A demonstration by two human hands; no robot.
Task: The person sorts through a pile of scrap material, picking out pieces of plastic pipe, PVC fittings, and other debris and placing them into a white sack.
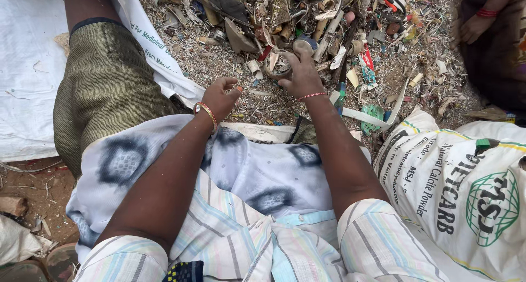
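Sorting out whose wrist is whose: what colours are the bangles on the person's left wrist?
Red and gold bangles on the left hand wrist; head view.

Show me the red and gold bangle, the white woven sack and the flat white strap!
red and gold bangle [206, 111]: head view, band on left wrist.
white woven sack [466, 189]: head view, printed side.
flat white strap [366, 117]: head view, middle of strip.

White printed sack beside scrap pile, another person's hand

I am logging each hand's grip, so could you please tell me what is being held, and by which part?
The right hand pinches a small round pale scrap by its edge. The left hand is curled; whether it holds anything cannot be told.
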